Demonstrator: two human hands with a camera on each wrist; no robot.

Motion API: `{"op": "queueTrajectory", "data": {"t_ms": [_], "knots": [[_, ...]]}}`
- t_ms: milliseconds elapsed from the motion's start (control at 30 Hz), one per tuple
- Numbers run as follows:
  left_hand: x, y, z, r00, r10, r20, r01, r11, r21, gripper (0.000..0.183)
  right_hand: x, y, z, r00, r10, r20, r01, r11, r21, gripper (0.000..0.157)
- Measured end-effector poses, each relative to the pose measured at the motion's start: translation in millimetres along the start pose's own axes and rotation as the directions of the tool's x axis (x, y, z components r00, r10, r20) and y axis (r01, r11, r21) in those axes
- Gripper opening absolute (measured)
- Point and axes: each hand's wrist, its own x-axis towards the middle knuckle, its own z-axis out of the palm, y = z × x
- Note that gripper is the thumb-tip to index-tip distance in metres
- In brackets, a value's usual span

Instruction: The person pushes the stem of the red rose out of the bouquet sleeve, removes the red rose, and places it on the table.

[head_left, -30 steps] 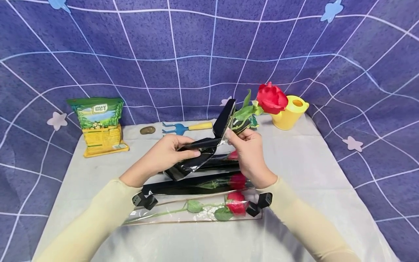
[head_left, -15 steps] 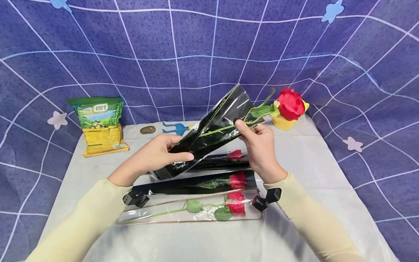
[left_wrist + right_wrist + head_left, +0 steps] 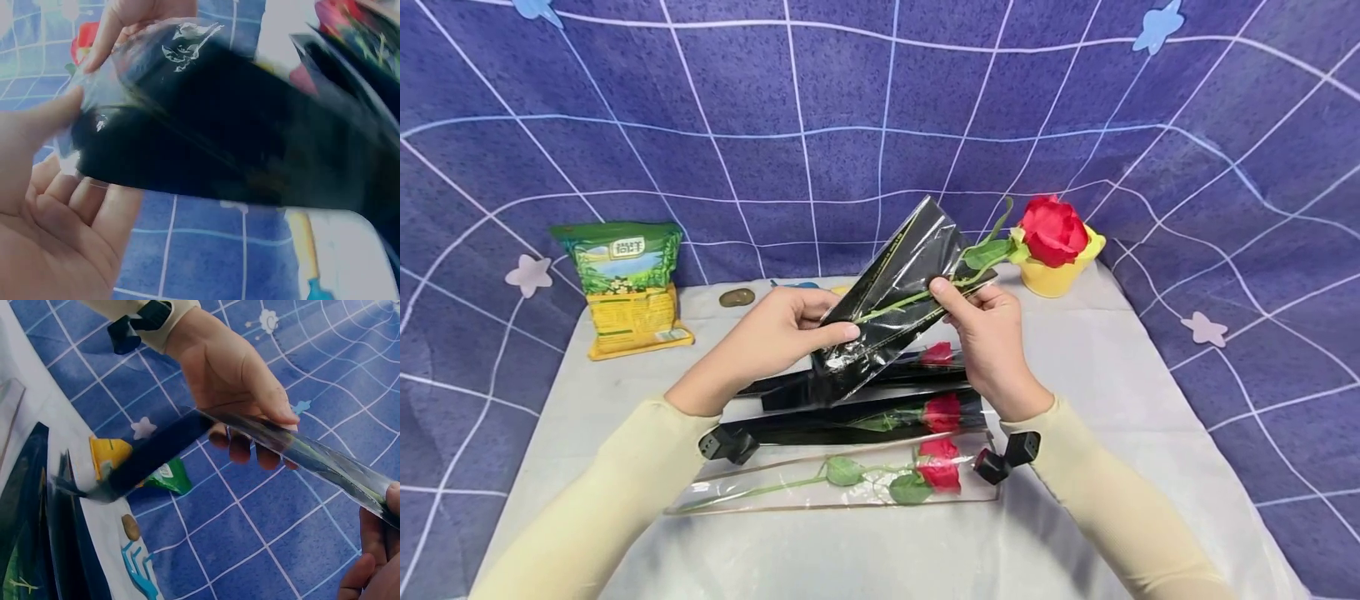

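A red rose with green leaves sticks out of a black-backed flower sleeve, its stem running along the sleeve under clear film in the right wrist view. My right hand pinches sleeve and stem just below the leaves, thumb on top. Farther down the sleeve, my left hand grips it between thumb and fingers. Past the left hand, the sleeve's lower end bends down and is blurred. Below both hands lie wrapped roses: a black-sleeved rose and, nearest me, a rose in a clear sleeve.
Another black-sleeved rose lies partly under the held sleeve. At the back left stand a green and yellow bag and a brown stone. A blue hand fork is mostly hidden in the head view. A yellow watering can stands back right.
The sleeve, first folded between the hands, has been spread flat and the rose has moved right. Since then my left hand has slid up along the sleeve, whose lower end now hangs bent.
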Motion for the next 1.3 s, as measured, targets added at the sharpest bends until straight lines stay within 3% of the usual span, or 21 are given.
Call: {"op": "queueTrajectory", "data": {"t_ms": [133,267,433,633,800,1000,1100,1167,1300], "knots": [[0.3,6.8,2.6,0.999,-0.031,-0.013,0.031,0.999,-0.033,0.017,0,-1,-2.1,1.000,0.008,0.029,-0.008,1.000,0.016,0.021],[2.3,-2.2,3.3,0.997,-0.065,-0.028,0.063,0.996,-0.063,0.021,-2,-3,-6.6,0.995,0.031,0.095,-0.036,0.997,0.061,0.012],[4.5,-11.9,3.8,0.994,-0.094,-0.052,0.089,0.992,-0.094,0.029,-6,-1,-18.8,0.986,0.076,0.150,-0.102,0.979,0.176,0.026],[5.0,-17.1,1.7,0.988,-0.150,-0.046,0.143,0.981,-0.131,0.026,-4,0,-37.4,0.992,0.048,0.116,-0.087,0.927,0.365,0.019],[3.8,-22.0,-1.0,0.982,-0.187,-0.024,0.184,0.977,-0.111,0.031,0,-2,-46.6,0.997,0.038,0.064,-0.062,0.893,0.445,0.015],[3.9,-25.4,-2.0,0.993,-0.120,0.018,0.120,0.993,0.020,0.028,2,-1,-45.7,0.995,0.100,0.023,-0.099,0.877,0.470,0.022],[4.1,-24.8,-1.9,0.997,-0.070,0.033,0.068,0.996,0.065,0.044,3,1,-44.7,0.993,0.115,0.009,-0.104,0.863,0.495,0.020],[3.3,-18.8,-1.1,0.998,-0.050,0.049,0.045,0.995,0.089,0.053,5,1,-44.1,0.994,0.113,0.003,-0.099,0.859,0.502,0.019],[1.0,-7.0,0.3,0.996,-0.044,0.074,0.035,0.993,0.113,0.048,7,0,-42.8,0.994,0.105,0.008,-0.095,0.862,0.499,0.018]]}}
